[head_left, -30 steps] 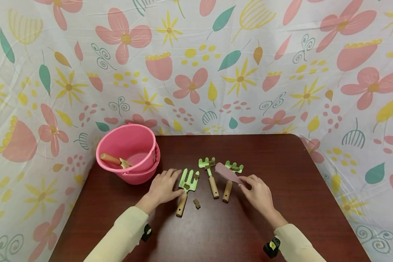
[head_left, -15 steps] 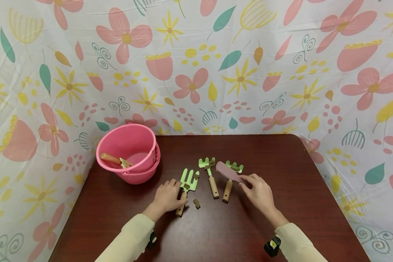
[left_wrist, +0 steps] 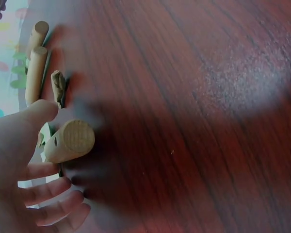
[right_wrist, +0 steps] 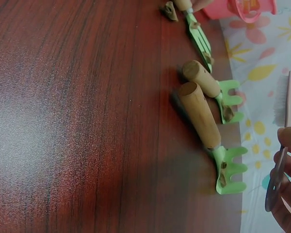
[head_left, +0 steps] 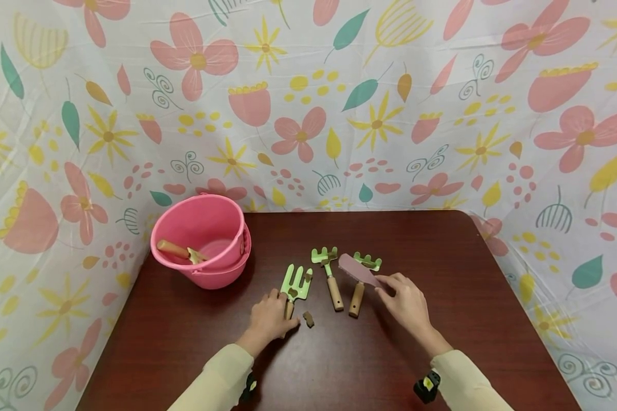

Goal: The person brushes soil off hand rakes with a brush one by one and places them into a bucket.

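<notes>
My left hand (head_left: 268, 317) is over the wooden handle of a green hand fork (head_left: 296, 282), lying on the table. In the left wrist view, the handle (left_wrist: 72, 141) sits between thumb and extended fingers, which do not close round it. Brown dirt-like bits cling to the fork, and a loose brown piece (head_left: 308, 318) lies beside it. My right hand (head_left: 407, 299) pinches a pink brush (head_left: 357, 270) above the two small green rakes (head_left: 334, 292) (right_wrist: 199, 114); its pale bristles (right_wrist: 280, 102) show in the right wrist view. Brown bits are on both rakes.
Two nested pink buckets (head_left: 205, 278) stand at the table's back left. A wooden-handled tool (head_left: 172, 249) lies inside the upper one. The dark table (head_left: 370, 365) meets a flowered cloth (head_left: 298, 103) at the back and sides.
My left hand has moved from beside the fork's tines down toward its handle, nearer me. The right hand and the brush have hardly moved.
</notes>
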Demonstrator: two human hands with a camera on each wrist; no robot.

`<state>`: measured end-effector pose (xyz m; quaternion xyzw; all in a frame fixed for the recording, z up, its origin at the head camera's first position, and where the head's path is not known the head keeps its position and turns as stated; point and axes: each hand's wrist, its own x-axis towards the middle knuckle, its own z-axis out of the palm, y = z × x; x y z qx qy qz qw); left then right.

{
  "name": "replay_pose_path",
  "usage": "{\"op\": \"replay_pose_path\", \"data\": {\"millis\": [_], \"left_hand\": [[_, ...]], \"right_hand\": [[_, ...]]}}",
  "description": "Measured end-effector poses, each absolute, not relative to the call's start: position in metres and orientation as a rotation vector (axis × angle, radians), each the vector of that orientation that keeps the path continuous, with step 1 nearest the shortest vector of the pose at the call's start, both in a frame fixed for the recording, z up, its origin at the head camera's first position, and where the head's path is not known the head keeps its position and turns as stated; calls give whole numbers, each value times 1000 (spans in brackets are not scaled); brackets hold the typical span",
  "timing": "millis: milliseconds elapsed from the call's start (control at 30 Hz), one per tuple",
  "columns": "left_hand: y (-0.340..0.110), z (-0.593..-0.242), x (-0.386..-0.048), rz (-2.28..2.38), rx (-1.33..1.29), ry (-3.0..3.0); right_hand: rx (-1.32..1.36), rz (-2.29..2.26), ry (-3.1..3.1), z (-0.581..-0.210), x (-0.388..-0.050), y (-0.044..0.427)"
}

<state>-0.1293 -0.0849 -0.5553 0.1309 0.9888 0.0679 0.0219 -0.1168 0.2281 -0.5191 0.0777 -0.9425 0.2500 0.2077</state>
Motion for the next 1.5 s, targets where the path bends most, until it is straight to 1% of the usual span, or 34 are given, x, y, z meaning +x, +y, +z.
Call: {"op": "replay_pose_path", "data": {"millis": [567, 867, 1500], "left_hand": [[-91, -559, -134, 316, 282, 3159], [-93, -556, -135, 306, 170, 3167], [-97, -557, -138, 281, 204, 3238]], "right_hand": [[224, 690, -2601, -525, -116, 229], [226, 688, -2603, -524, -116, 228], [236, 718, -2607, -524, -115, 228]]}}
